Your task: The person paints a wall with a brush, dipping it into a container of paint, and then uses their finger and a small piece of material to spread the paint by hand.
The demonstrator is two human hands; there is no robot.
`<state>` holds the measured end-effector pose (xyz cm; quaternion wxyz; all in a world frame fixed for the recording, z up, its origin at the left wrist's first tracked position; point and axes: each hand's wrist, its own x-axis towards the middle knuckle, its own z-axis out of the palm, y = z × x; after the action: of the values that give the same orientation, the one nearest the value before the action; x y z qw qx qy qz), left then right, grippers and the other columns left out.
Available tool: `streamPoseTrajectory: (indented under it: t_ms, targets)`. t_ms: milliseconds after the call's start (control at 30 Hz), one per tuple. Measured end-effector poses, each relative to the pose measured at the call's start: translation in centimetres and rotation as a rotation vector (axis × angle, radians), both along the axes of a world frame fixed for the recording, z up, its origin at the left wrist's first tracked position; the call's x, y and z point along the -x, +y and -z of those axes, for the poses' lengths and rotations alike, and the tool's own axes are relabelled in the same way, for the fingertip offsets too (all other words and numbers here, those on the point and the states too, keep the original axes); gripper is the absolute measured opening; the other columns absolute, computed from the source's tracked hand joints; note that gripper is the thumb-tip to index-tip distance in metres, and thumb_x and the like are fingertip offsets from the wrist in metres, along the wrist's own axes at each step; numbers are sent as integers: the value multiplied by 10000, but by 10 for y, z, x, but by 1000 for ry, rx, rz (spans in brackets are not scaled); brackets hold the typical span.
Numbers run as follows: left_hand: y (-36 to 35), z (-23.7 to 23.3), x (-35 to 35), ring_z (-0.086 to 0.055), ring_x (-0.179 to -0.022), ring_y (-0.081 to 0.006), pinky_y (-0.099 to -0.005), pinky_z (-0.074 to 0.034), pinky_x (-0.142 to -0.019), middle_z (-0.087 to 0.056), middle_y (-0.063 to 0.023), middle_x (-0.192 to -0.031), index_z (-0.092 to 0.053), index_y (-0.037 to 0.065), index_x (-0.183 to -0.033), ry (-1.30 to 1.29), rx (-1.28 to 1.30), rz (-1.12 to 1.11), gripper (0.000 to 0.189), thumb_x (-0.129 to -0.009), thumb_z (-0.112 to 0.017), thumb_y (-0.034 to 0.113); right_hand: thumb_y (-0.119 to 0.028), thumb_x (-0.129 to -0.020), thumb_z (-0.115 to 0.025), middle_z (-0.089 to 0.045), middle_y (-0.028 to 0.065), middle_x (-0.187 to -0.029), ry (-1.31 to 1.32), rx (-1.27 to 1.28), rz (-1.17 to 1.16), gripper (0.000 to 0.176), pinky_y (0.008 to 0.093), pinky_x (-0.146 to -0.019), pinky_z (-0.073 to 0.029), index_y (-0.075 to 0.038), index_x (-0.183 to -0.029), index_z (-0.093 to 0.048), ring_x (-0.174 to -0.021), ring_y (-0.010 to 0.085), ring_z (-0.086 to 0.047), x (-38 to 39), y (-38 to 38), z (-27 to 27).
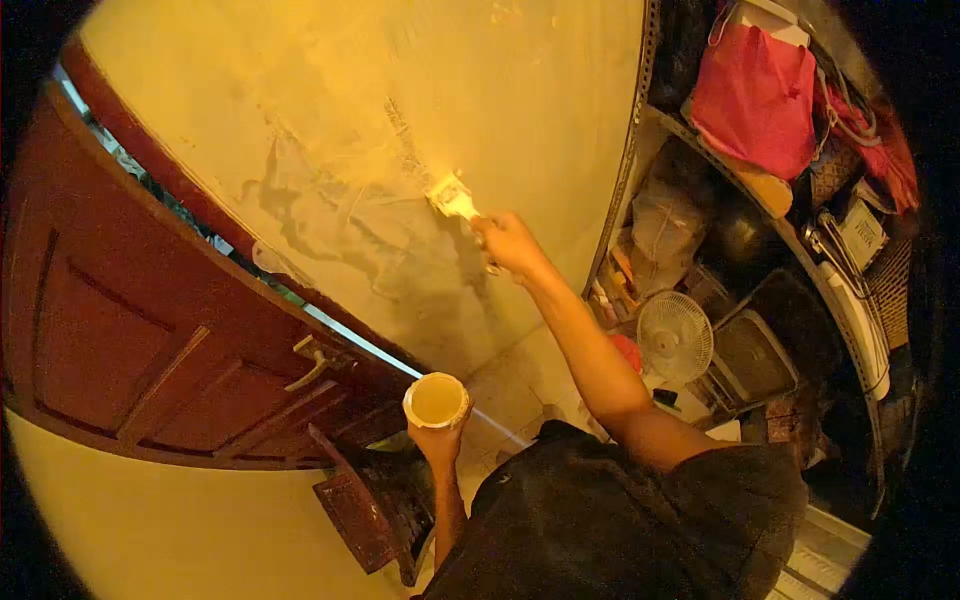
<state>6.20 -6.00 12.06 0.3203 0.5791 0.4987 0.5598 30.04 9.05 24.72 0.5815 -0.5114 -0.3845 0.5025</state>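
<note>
My right grip [508,243] was clamped on a brush [452,196], whose head lay at the patchy wall [540,110]; whether it touched, I could not tell. I judge that arm was stretched out to bring the bristles near the grey streaks [332,230]. My left grip [436,438] was clamped round a cup [409,405], low and close to my body, its mouth turned up, probably so that nothing spilled and the brush could reach inside. The dark red door [150,300] and the fan [676,336] stood apart from the brush.
</note>
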Motion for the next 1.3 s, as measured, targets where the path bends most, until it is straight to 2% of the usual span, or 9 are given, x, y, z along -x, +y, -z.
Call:
streamPoseTrajectory:
  t_ms: [200, 333, 533, 667, 767, 867, 1000, 1200, 1300]
  targets:
    - [2, 9, 1, -593, -1007, -203, -330, -463, -923, -619, -100, -1120, -527, -13, -1193, 42, -34, -28, 722, -592, -912, 95, -233, -918, -534, -449, -11, -580, -108, -126, 110, 269, 270, -375, -309, -42, -732, -563, -439, 89, -373, 14, 26, -61]
    - [3, 17, 4, -592, -1014, -205, -335, -460, -933, -619, -99, -1123, -523, -11, -1201, -12, 34, -15, 724, -595, -908, 79, -226, -918, -532, -455, -15, -577, -18, -185, 7, 266, 259, -370, -298, -51, -720, -563, -427, 79, -367, 10, 25, -112]
    - [7, 8, -1, -596, -990, -195, -333, -468, -910, -621, -96, -1110, -529, -11, -1194, -36, -13, 11, 713, -596, -907, 81, -183, -916, -527, -450, -16, -576, 204, -520, -33, 187, 246, -361, -258, -31, -818, -576, -405, 53, -321, 16, 28, -212]
    - [9, 1, -2, -604, -969, -185, -335, -480, -891, -631, -96, -1094, -528, -14, -1197, -39, -62, -16, 719, -596, -908, 96, -175, -930, -513, -462, -5, -585, 249, -614, -7, 185, 241, -342, -239, -14, -864, -576, -389, 55, -317, 25, 16, -230]
    - [11, 18, 8, -613, -963, -191, -340, -490, -878, -635, -101, -1099, -528, -15, -1197, -74, 108, 35, 728, -591, -913, 110, -182, -938, -506, -470, 1, -592, 343, -498, -11, 193, 243, -334, -243, -18, -860, -573, -385, 62, -324, 32, 39, -180]
    - [14, 33, 13, -624, -947, -197, -343, -500, -864, -643, -106, -1081, -532, -15, -1188, -11, 22, -10, 734, -583, -921, 133, -188, -935, -510, -480, 5, -608, 441, -278, 28, 180, 243, -327, -254, -40, -857, -578, -380, 69, -329, 43, 51, -98]
    - [11, 9, 5, -633, -927, -202, -344, -507, -845, -653, -101, -1046, -536, -8, -1163, -1, 43, -11, 721, -577, -926, 149, -205, -934, -521, -481, -3, -614, 483, -30, 45, 169, 238, -324, -254, -79, -835, -575, -380, 70, -334, 46, 25, -15]
    - [15, 33, 16, -630, -915, -199, -342, -506, -847, -653, -91, -1041, -542, 0, -1159, -34, 41, 24, 695, -588, -914, 136, -206, -951, -508, -461, -18, -616, 517, 122, -13, 168, 268, -356, -276, -83, -847, -560, -404, 80, -343, 33, -14, 36]
    - [17, 18, 11, -630, -908, -197, -343, -509, -843, -654, -89, -1030, -541, 1, -1163, -27, 71, 16, 692, -593, -910, 133, -187, -946, -503, -448, -21, -610, 538, 120, -50, 166, 273, -357, -268, -80, -830, -553, -405, 81, -325, 28, -17, 19]
